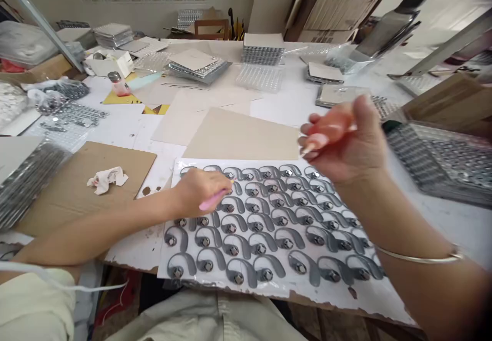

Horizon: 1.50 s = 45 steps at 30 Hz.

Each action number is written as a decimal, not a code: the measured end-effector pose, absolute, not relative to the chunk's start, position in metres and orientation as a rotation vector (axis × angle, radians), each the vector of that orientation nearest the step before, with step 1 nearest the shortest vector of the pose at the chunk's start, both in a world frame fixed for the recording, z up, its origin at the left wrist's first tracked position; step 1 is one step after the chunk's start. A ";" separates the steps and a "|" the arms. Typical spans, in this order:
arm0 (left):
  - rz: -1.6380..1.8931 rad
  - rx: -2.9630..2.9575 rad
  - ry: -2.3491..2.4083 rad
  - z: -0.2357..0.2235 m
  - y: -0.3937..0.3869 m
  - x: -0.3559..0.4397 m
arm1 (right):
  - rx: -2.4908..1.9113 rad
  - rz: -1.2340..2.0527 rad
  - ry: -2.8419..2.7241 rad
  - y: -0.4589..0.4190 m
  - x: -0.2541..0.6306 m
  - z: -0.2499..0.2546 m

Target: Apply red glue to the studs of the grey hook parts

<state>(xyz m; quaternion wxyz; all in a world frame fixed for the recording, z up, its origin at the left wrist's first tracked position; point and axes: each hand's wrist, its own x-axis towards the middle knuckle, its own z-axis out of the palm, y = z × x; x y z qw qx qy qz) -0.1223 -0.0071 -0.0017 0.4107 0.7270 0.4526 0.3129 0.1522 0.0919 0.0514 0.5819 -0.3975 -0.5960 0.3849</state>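
Note:
My left hand (202, 189) is closed around a slim pink stick-like tool (213, 200), whose kind I cannot make out. It hovers at the upper left of a white sheet (286, 288) covered with rows of grey hook-shaped earpieces (234, 246), each bearing a shiny, faceted round piece. My right hand (357, 146) is raised over the sheet's upper right corner. Its fingers wrap around a small orange-red squeeze bottle (335, 125) with a pale nozzle pointing down and left. Some earpieces are hidden behind my left hand.
A crumpled tissue (107, 179) lies on brown cardboard (86, 192) at the left. Beige card (242, 136) lies behind the sheet. A capped jar (119, 84) stands farther back. Stacked trays (263, 48) are at the back, with more packed trays (453, 156) at the right.

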 end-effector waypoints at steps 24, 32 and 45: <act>0.932 3.140 0.982 -0.041 -0.001 -0.117 | -0.782 0.552 -1.837 0.065 0.063 -0.019; 0.961 3.251 0.938 -0.043 -0.003 -0.114 | -0.757 0.554 -1.910 0.064 0.061 -0.021; 0.983 3.248 0.952 -0.045 -0.003 -0.114 | -0.706 0.511 -1.952 0.064 0.060 -0.023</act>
